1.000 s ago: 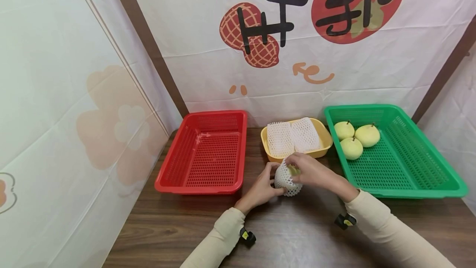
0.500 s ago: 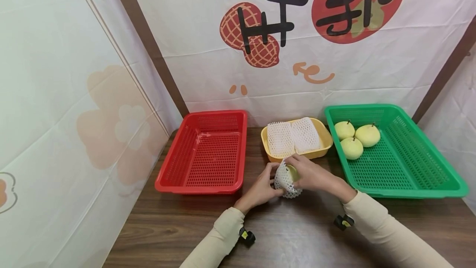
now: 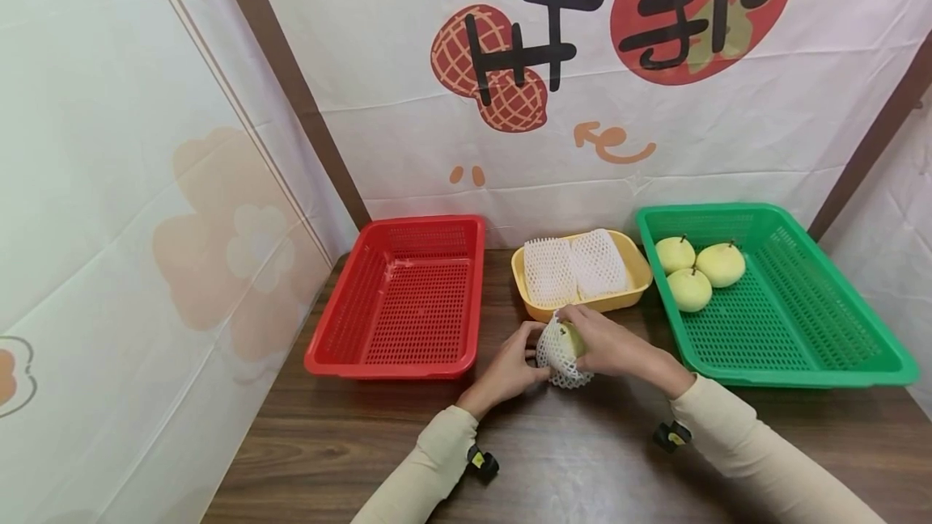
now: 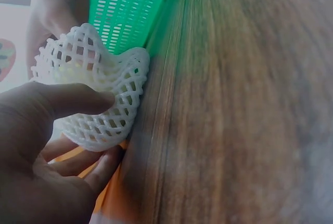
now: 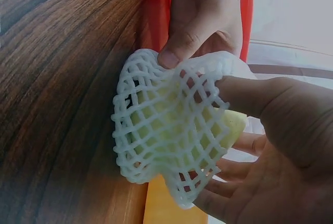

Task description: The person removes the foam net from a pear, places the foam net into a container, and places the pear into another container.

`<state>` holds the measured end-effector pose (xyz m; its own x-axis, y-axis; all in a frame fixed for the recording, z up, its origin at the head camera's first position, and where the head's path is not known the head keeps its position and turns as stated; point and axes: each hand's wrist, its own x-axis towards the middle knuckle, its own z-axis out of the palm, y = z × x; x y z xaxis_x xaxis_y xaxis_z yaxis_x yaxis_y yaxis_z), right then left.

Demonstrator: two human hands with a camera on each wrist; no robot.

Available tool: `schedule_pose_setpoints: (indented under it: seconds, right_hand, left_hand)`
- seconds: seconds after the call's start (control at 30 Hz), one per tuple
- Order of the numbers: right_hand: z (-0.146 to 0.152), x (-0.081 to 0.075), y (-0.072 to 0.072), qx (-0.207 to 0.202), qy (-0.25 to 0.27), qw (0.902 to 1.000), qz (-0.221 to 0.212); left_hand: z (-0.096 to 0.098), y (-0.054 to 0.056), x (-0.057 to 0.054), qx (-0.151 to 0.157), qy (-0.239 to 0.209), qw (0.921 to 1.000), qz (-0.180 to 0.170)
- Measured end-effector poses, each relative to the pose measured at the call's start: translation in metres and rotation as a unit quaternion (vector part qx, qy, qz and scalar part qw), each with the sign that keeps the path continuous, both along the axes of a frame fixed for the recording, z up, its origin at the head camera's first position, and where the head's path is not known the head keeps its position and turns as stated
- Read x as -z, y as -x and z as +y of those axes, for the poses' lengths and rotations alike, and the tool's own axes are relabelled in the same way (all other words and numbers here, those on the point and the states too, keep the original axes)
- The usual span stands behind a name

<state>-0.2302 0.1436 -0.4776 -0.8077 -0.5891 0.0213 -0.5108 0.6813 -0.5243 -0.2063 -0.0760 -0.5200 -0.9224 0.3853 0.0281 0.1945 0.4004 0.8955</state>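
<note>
A pale yellow-green pear [image 3: 572,340] sits partly inside a white foam net sleeve [image 3: 554,357], low over the table in front of the yellow tray. My left hand [image 3: 507,372] holds the net from the left; in the left wrist view its thumb presses the mesh [image 4: 126,110] and the fingers curl beneath. From the right, my right hand [image 3: 610,344] grips the pear and the net's open edge. In the right wrist view, its thumb lies at the net's rim and its fingers curl behind, while the pear's end [image 5: 237,124] shows bare past the mesh.
Behind the hands, a yellow tray [image 3: 633,294] carries flat white foam nets [image 3: 549,269]. A red basket [image 3: 473,297] stands left. The green basket [image 3: 801,379] at right contains three pears [image 3: 689,290]. A printed cloth hangs behind the wooden table [image 3: 328,435].
My right hand has shifted slightly down, and more of the pear with its stem shows at the net's opening. The left hand stays nearly in place on the net.
</note>
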Motion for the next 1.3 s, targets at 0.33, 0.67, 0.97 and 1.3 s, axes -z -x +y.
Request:
schedule_pose_setpoints:
  seconds: [0.33,0.67,0.97,1.3]
  right_hand:
    - [-0.007,-0.01,-0.008,0.021,-0.02,0.9996,-0.004]
    - [-0.008,-0.006,-0.008,0.037,-0.013,0.9992,0.002]
    - [-0.007,-0.005,-0.009,0.031,0.016,0.9993,0.015]
    - [-0.004,-0.002,-0.007,0.028,0.028,0.999,0.022]
  left_hand:
    - [-0.002,-0.001,0.002,-0.003,0.0,1.0,-0.002]
    - [-0.003,0.0,0.003,0.003,0.003,0.9999,-0.01]
    - [-0.003,-0.001,0.002,-0.005,0.001,1.0,-0.002]
    - [-0.004,-0.002,0.001,-0.005,0.019,0.9998,-0.008]
